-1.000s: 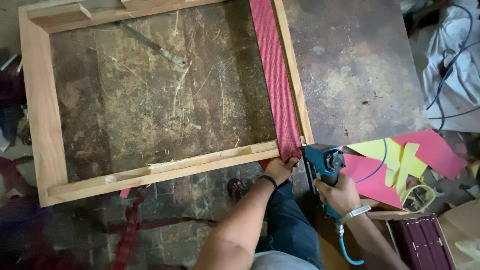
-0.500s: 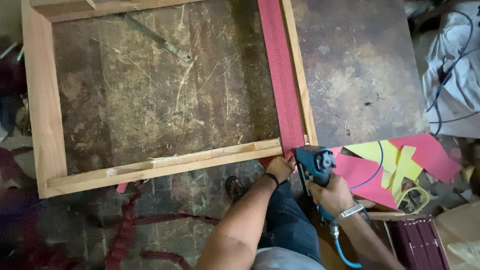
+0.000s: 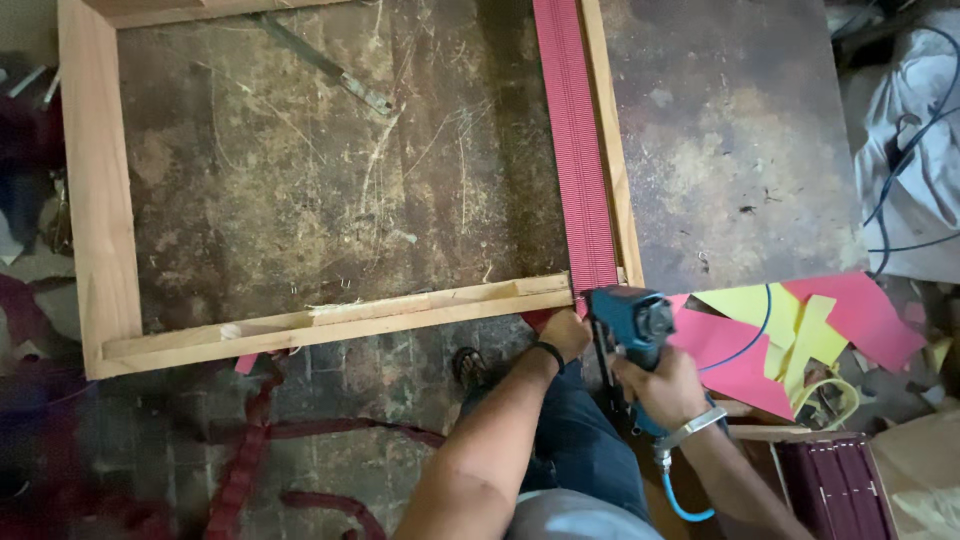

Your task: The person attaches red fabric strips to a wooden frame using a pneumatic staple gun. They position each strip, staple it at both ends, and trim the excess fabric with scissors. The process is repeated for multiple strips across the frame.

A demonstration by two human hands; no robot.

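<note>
A wooden frame [image 3: 95, 200] lies on a worn dark table [image 3: 740, 150]. A red webbing strap [image 3: 577, 150] runs along the frame's right rail down to the near right corner. My left hand [image 3: 563, 333] pinches the strap's end just below that corner. My right hand [image 3: 665, 385] grips a blue pneumatic staple gun [image 3: 628, 322], its nose against the strap at the corner, beside my left hand. A light blue air hose [image 3: 680, 495] hangs from the gun's handle.
Red and yellow paper scraps [image 3: 800, 335] lie at the right, with a roll of yellow tape [image 3: 825, 400]. More red webbing [image 3: 250, 460] trails on the tiled floor. A dark red box [image 3: 835, 490] and blue cables [image 3: 905, 150] are at the right.
The staple gun has moved left and up to the frame's corner, close beside my left hand. My left hand keeps hold of the strap's end.
</note>
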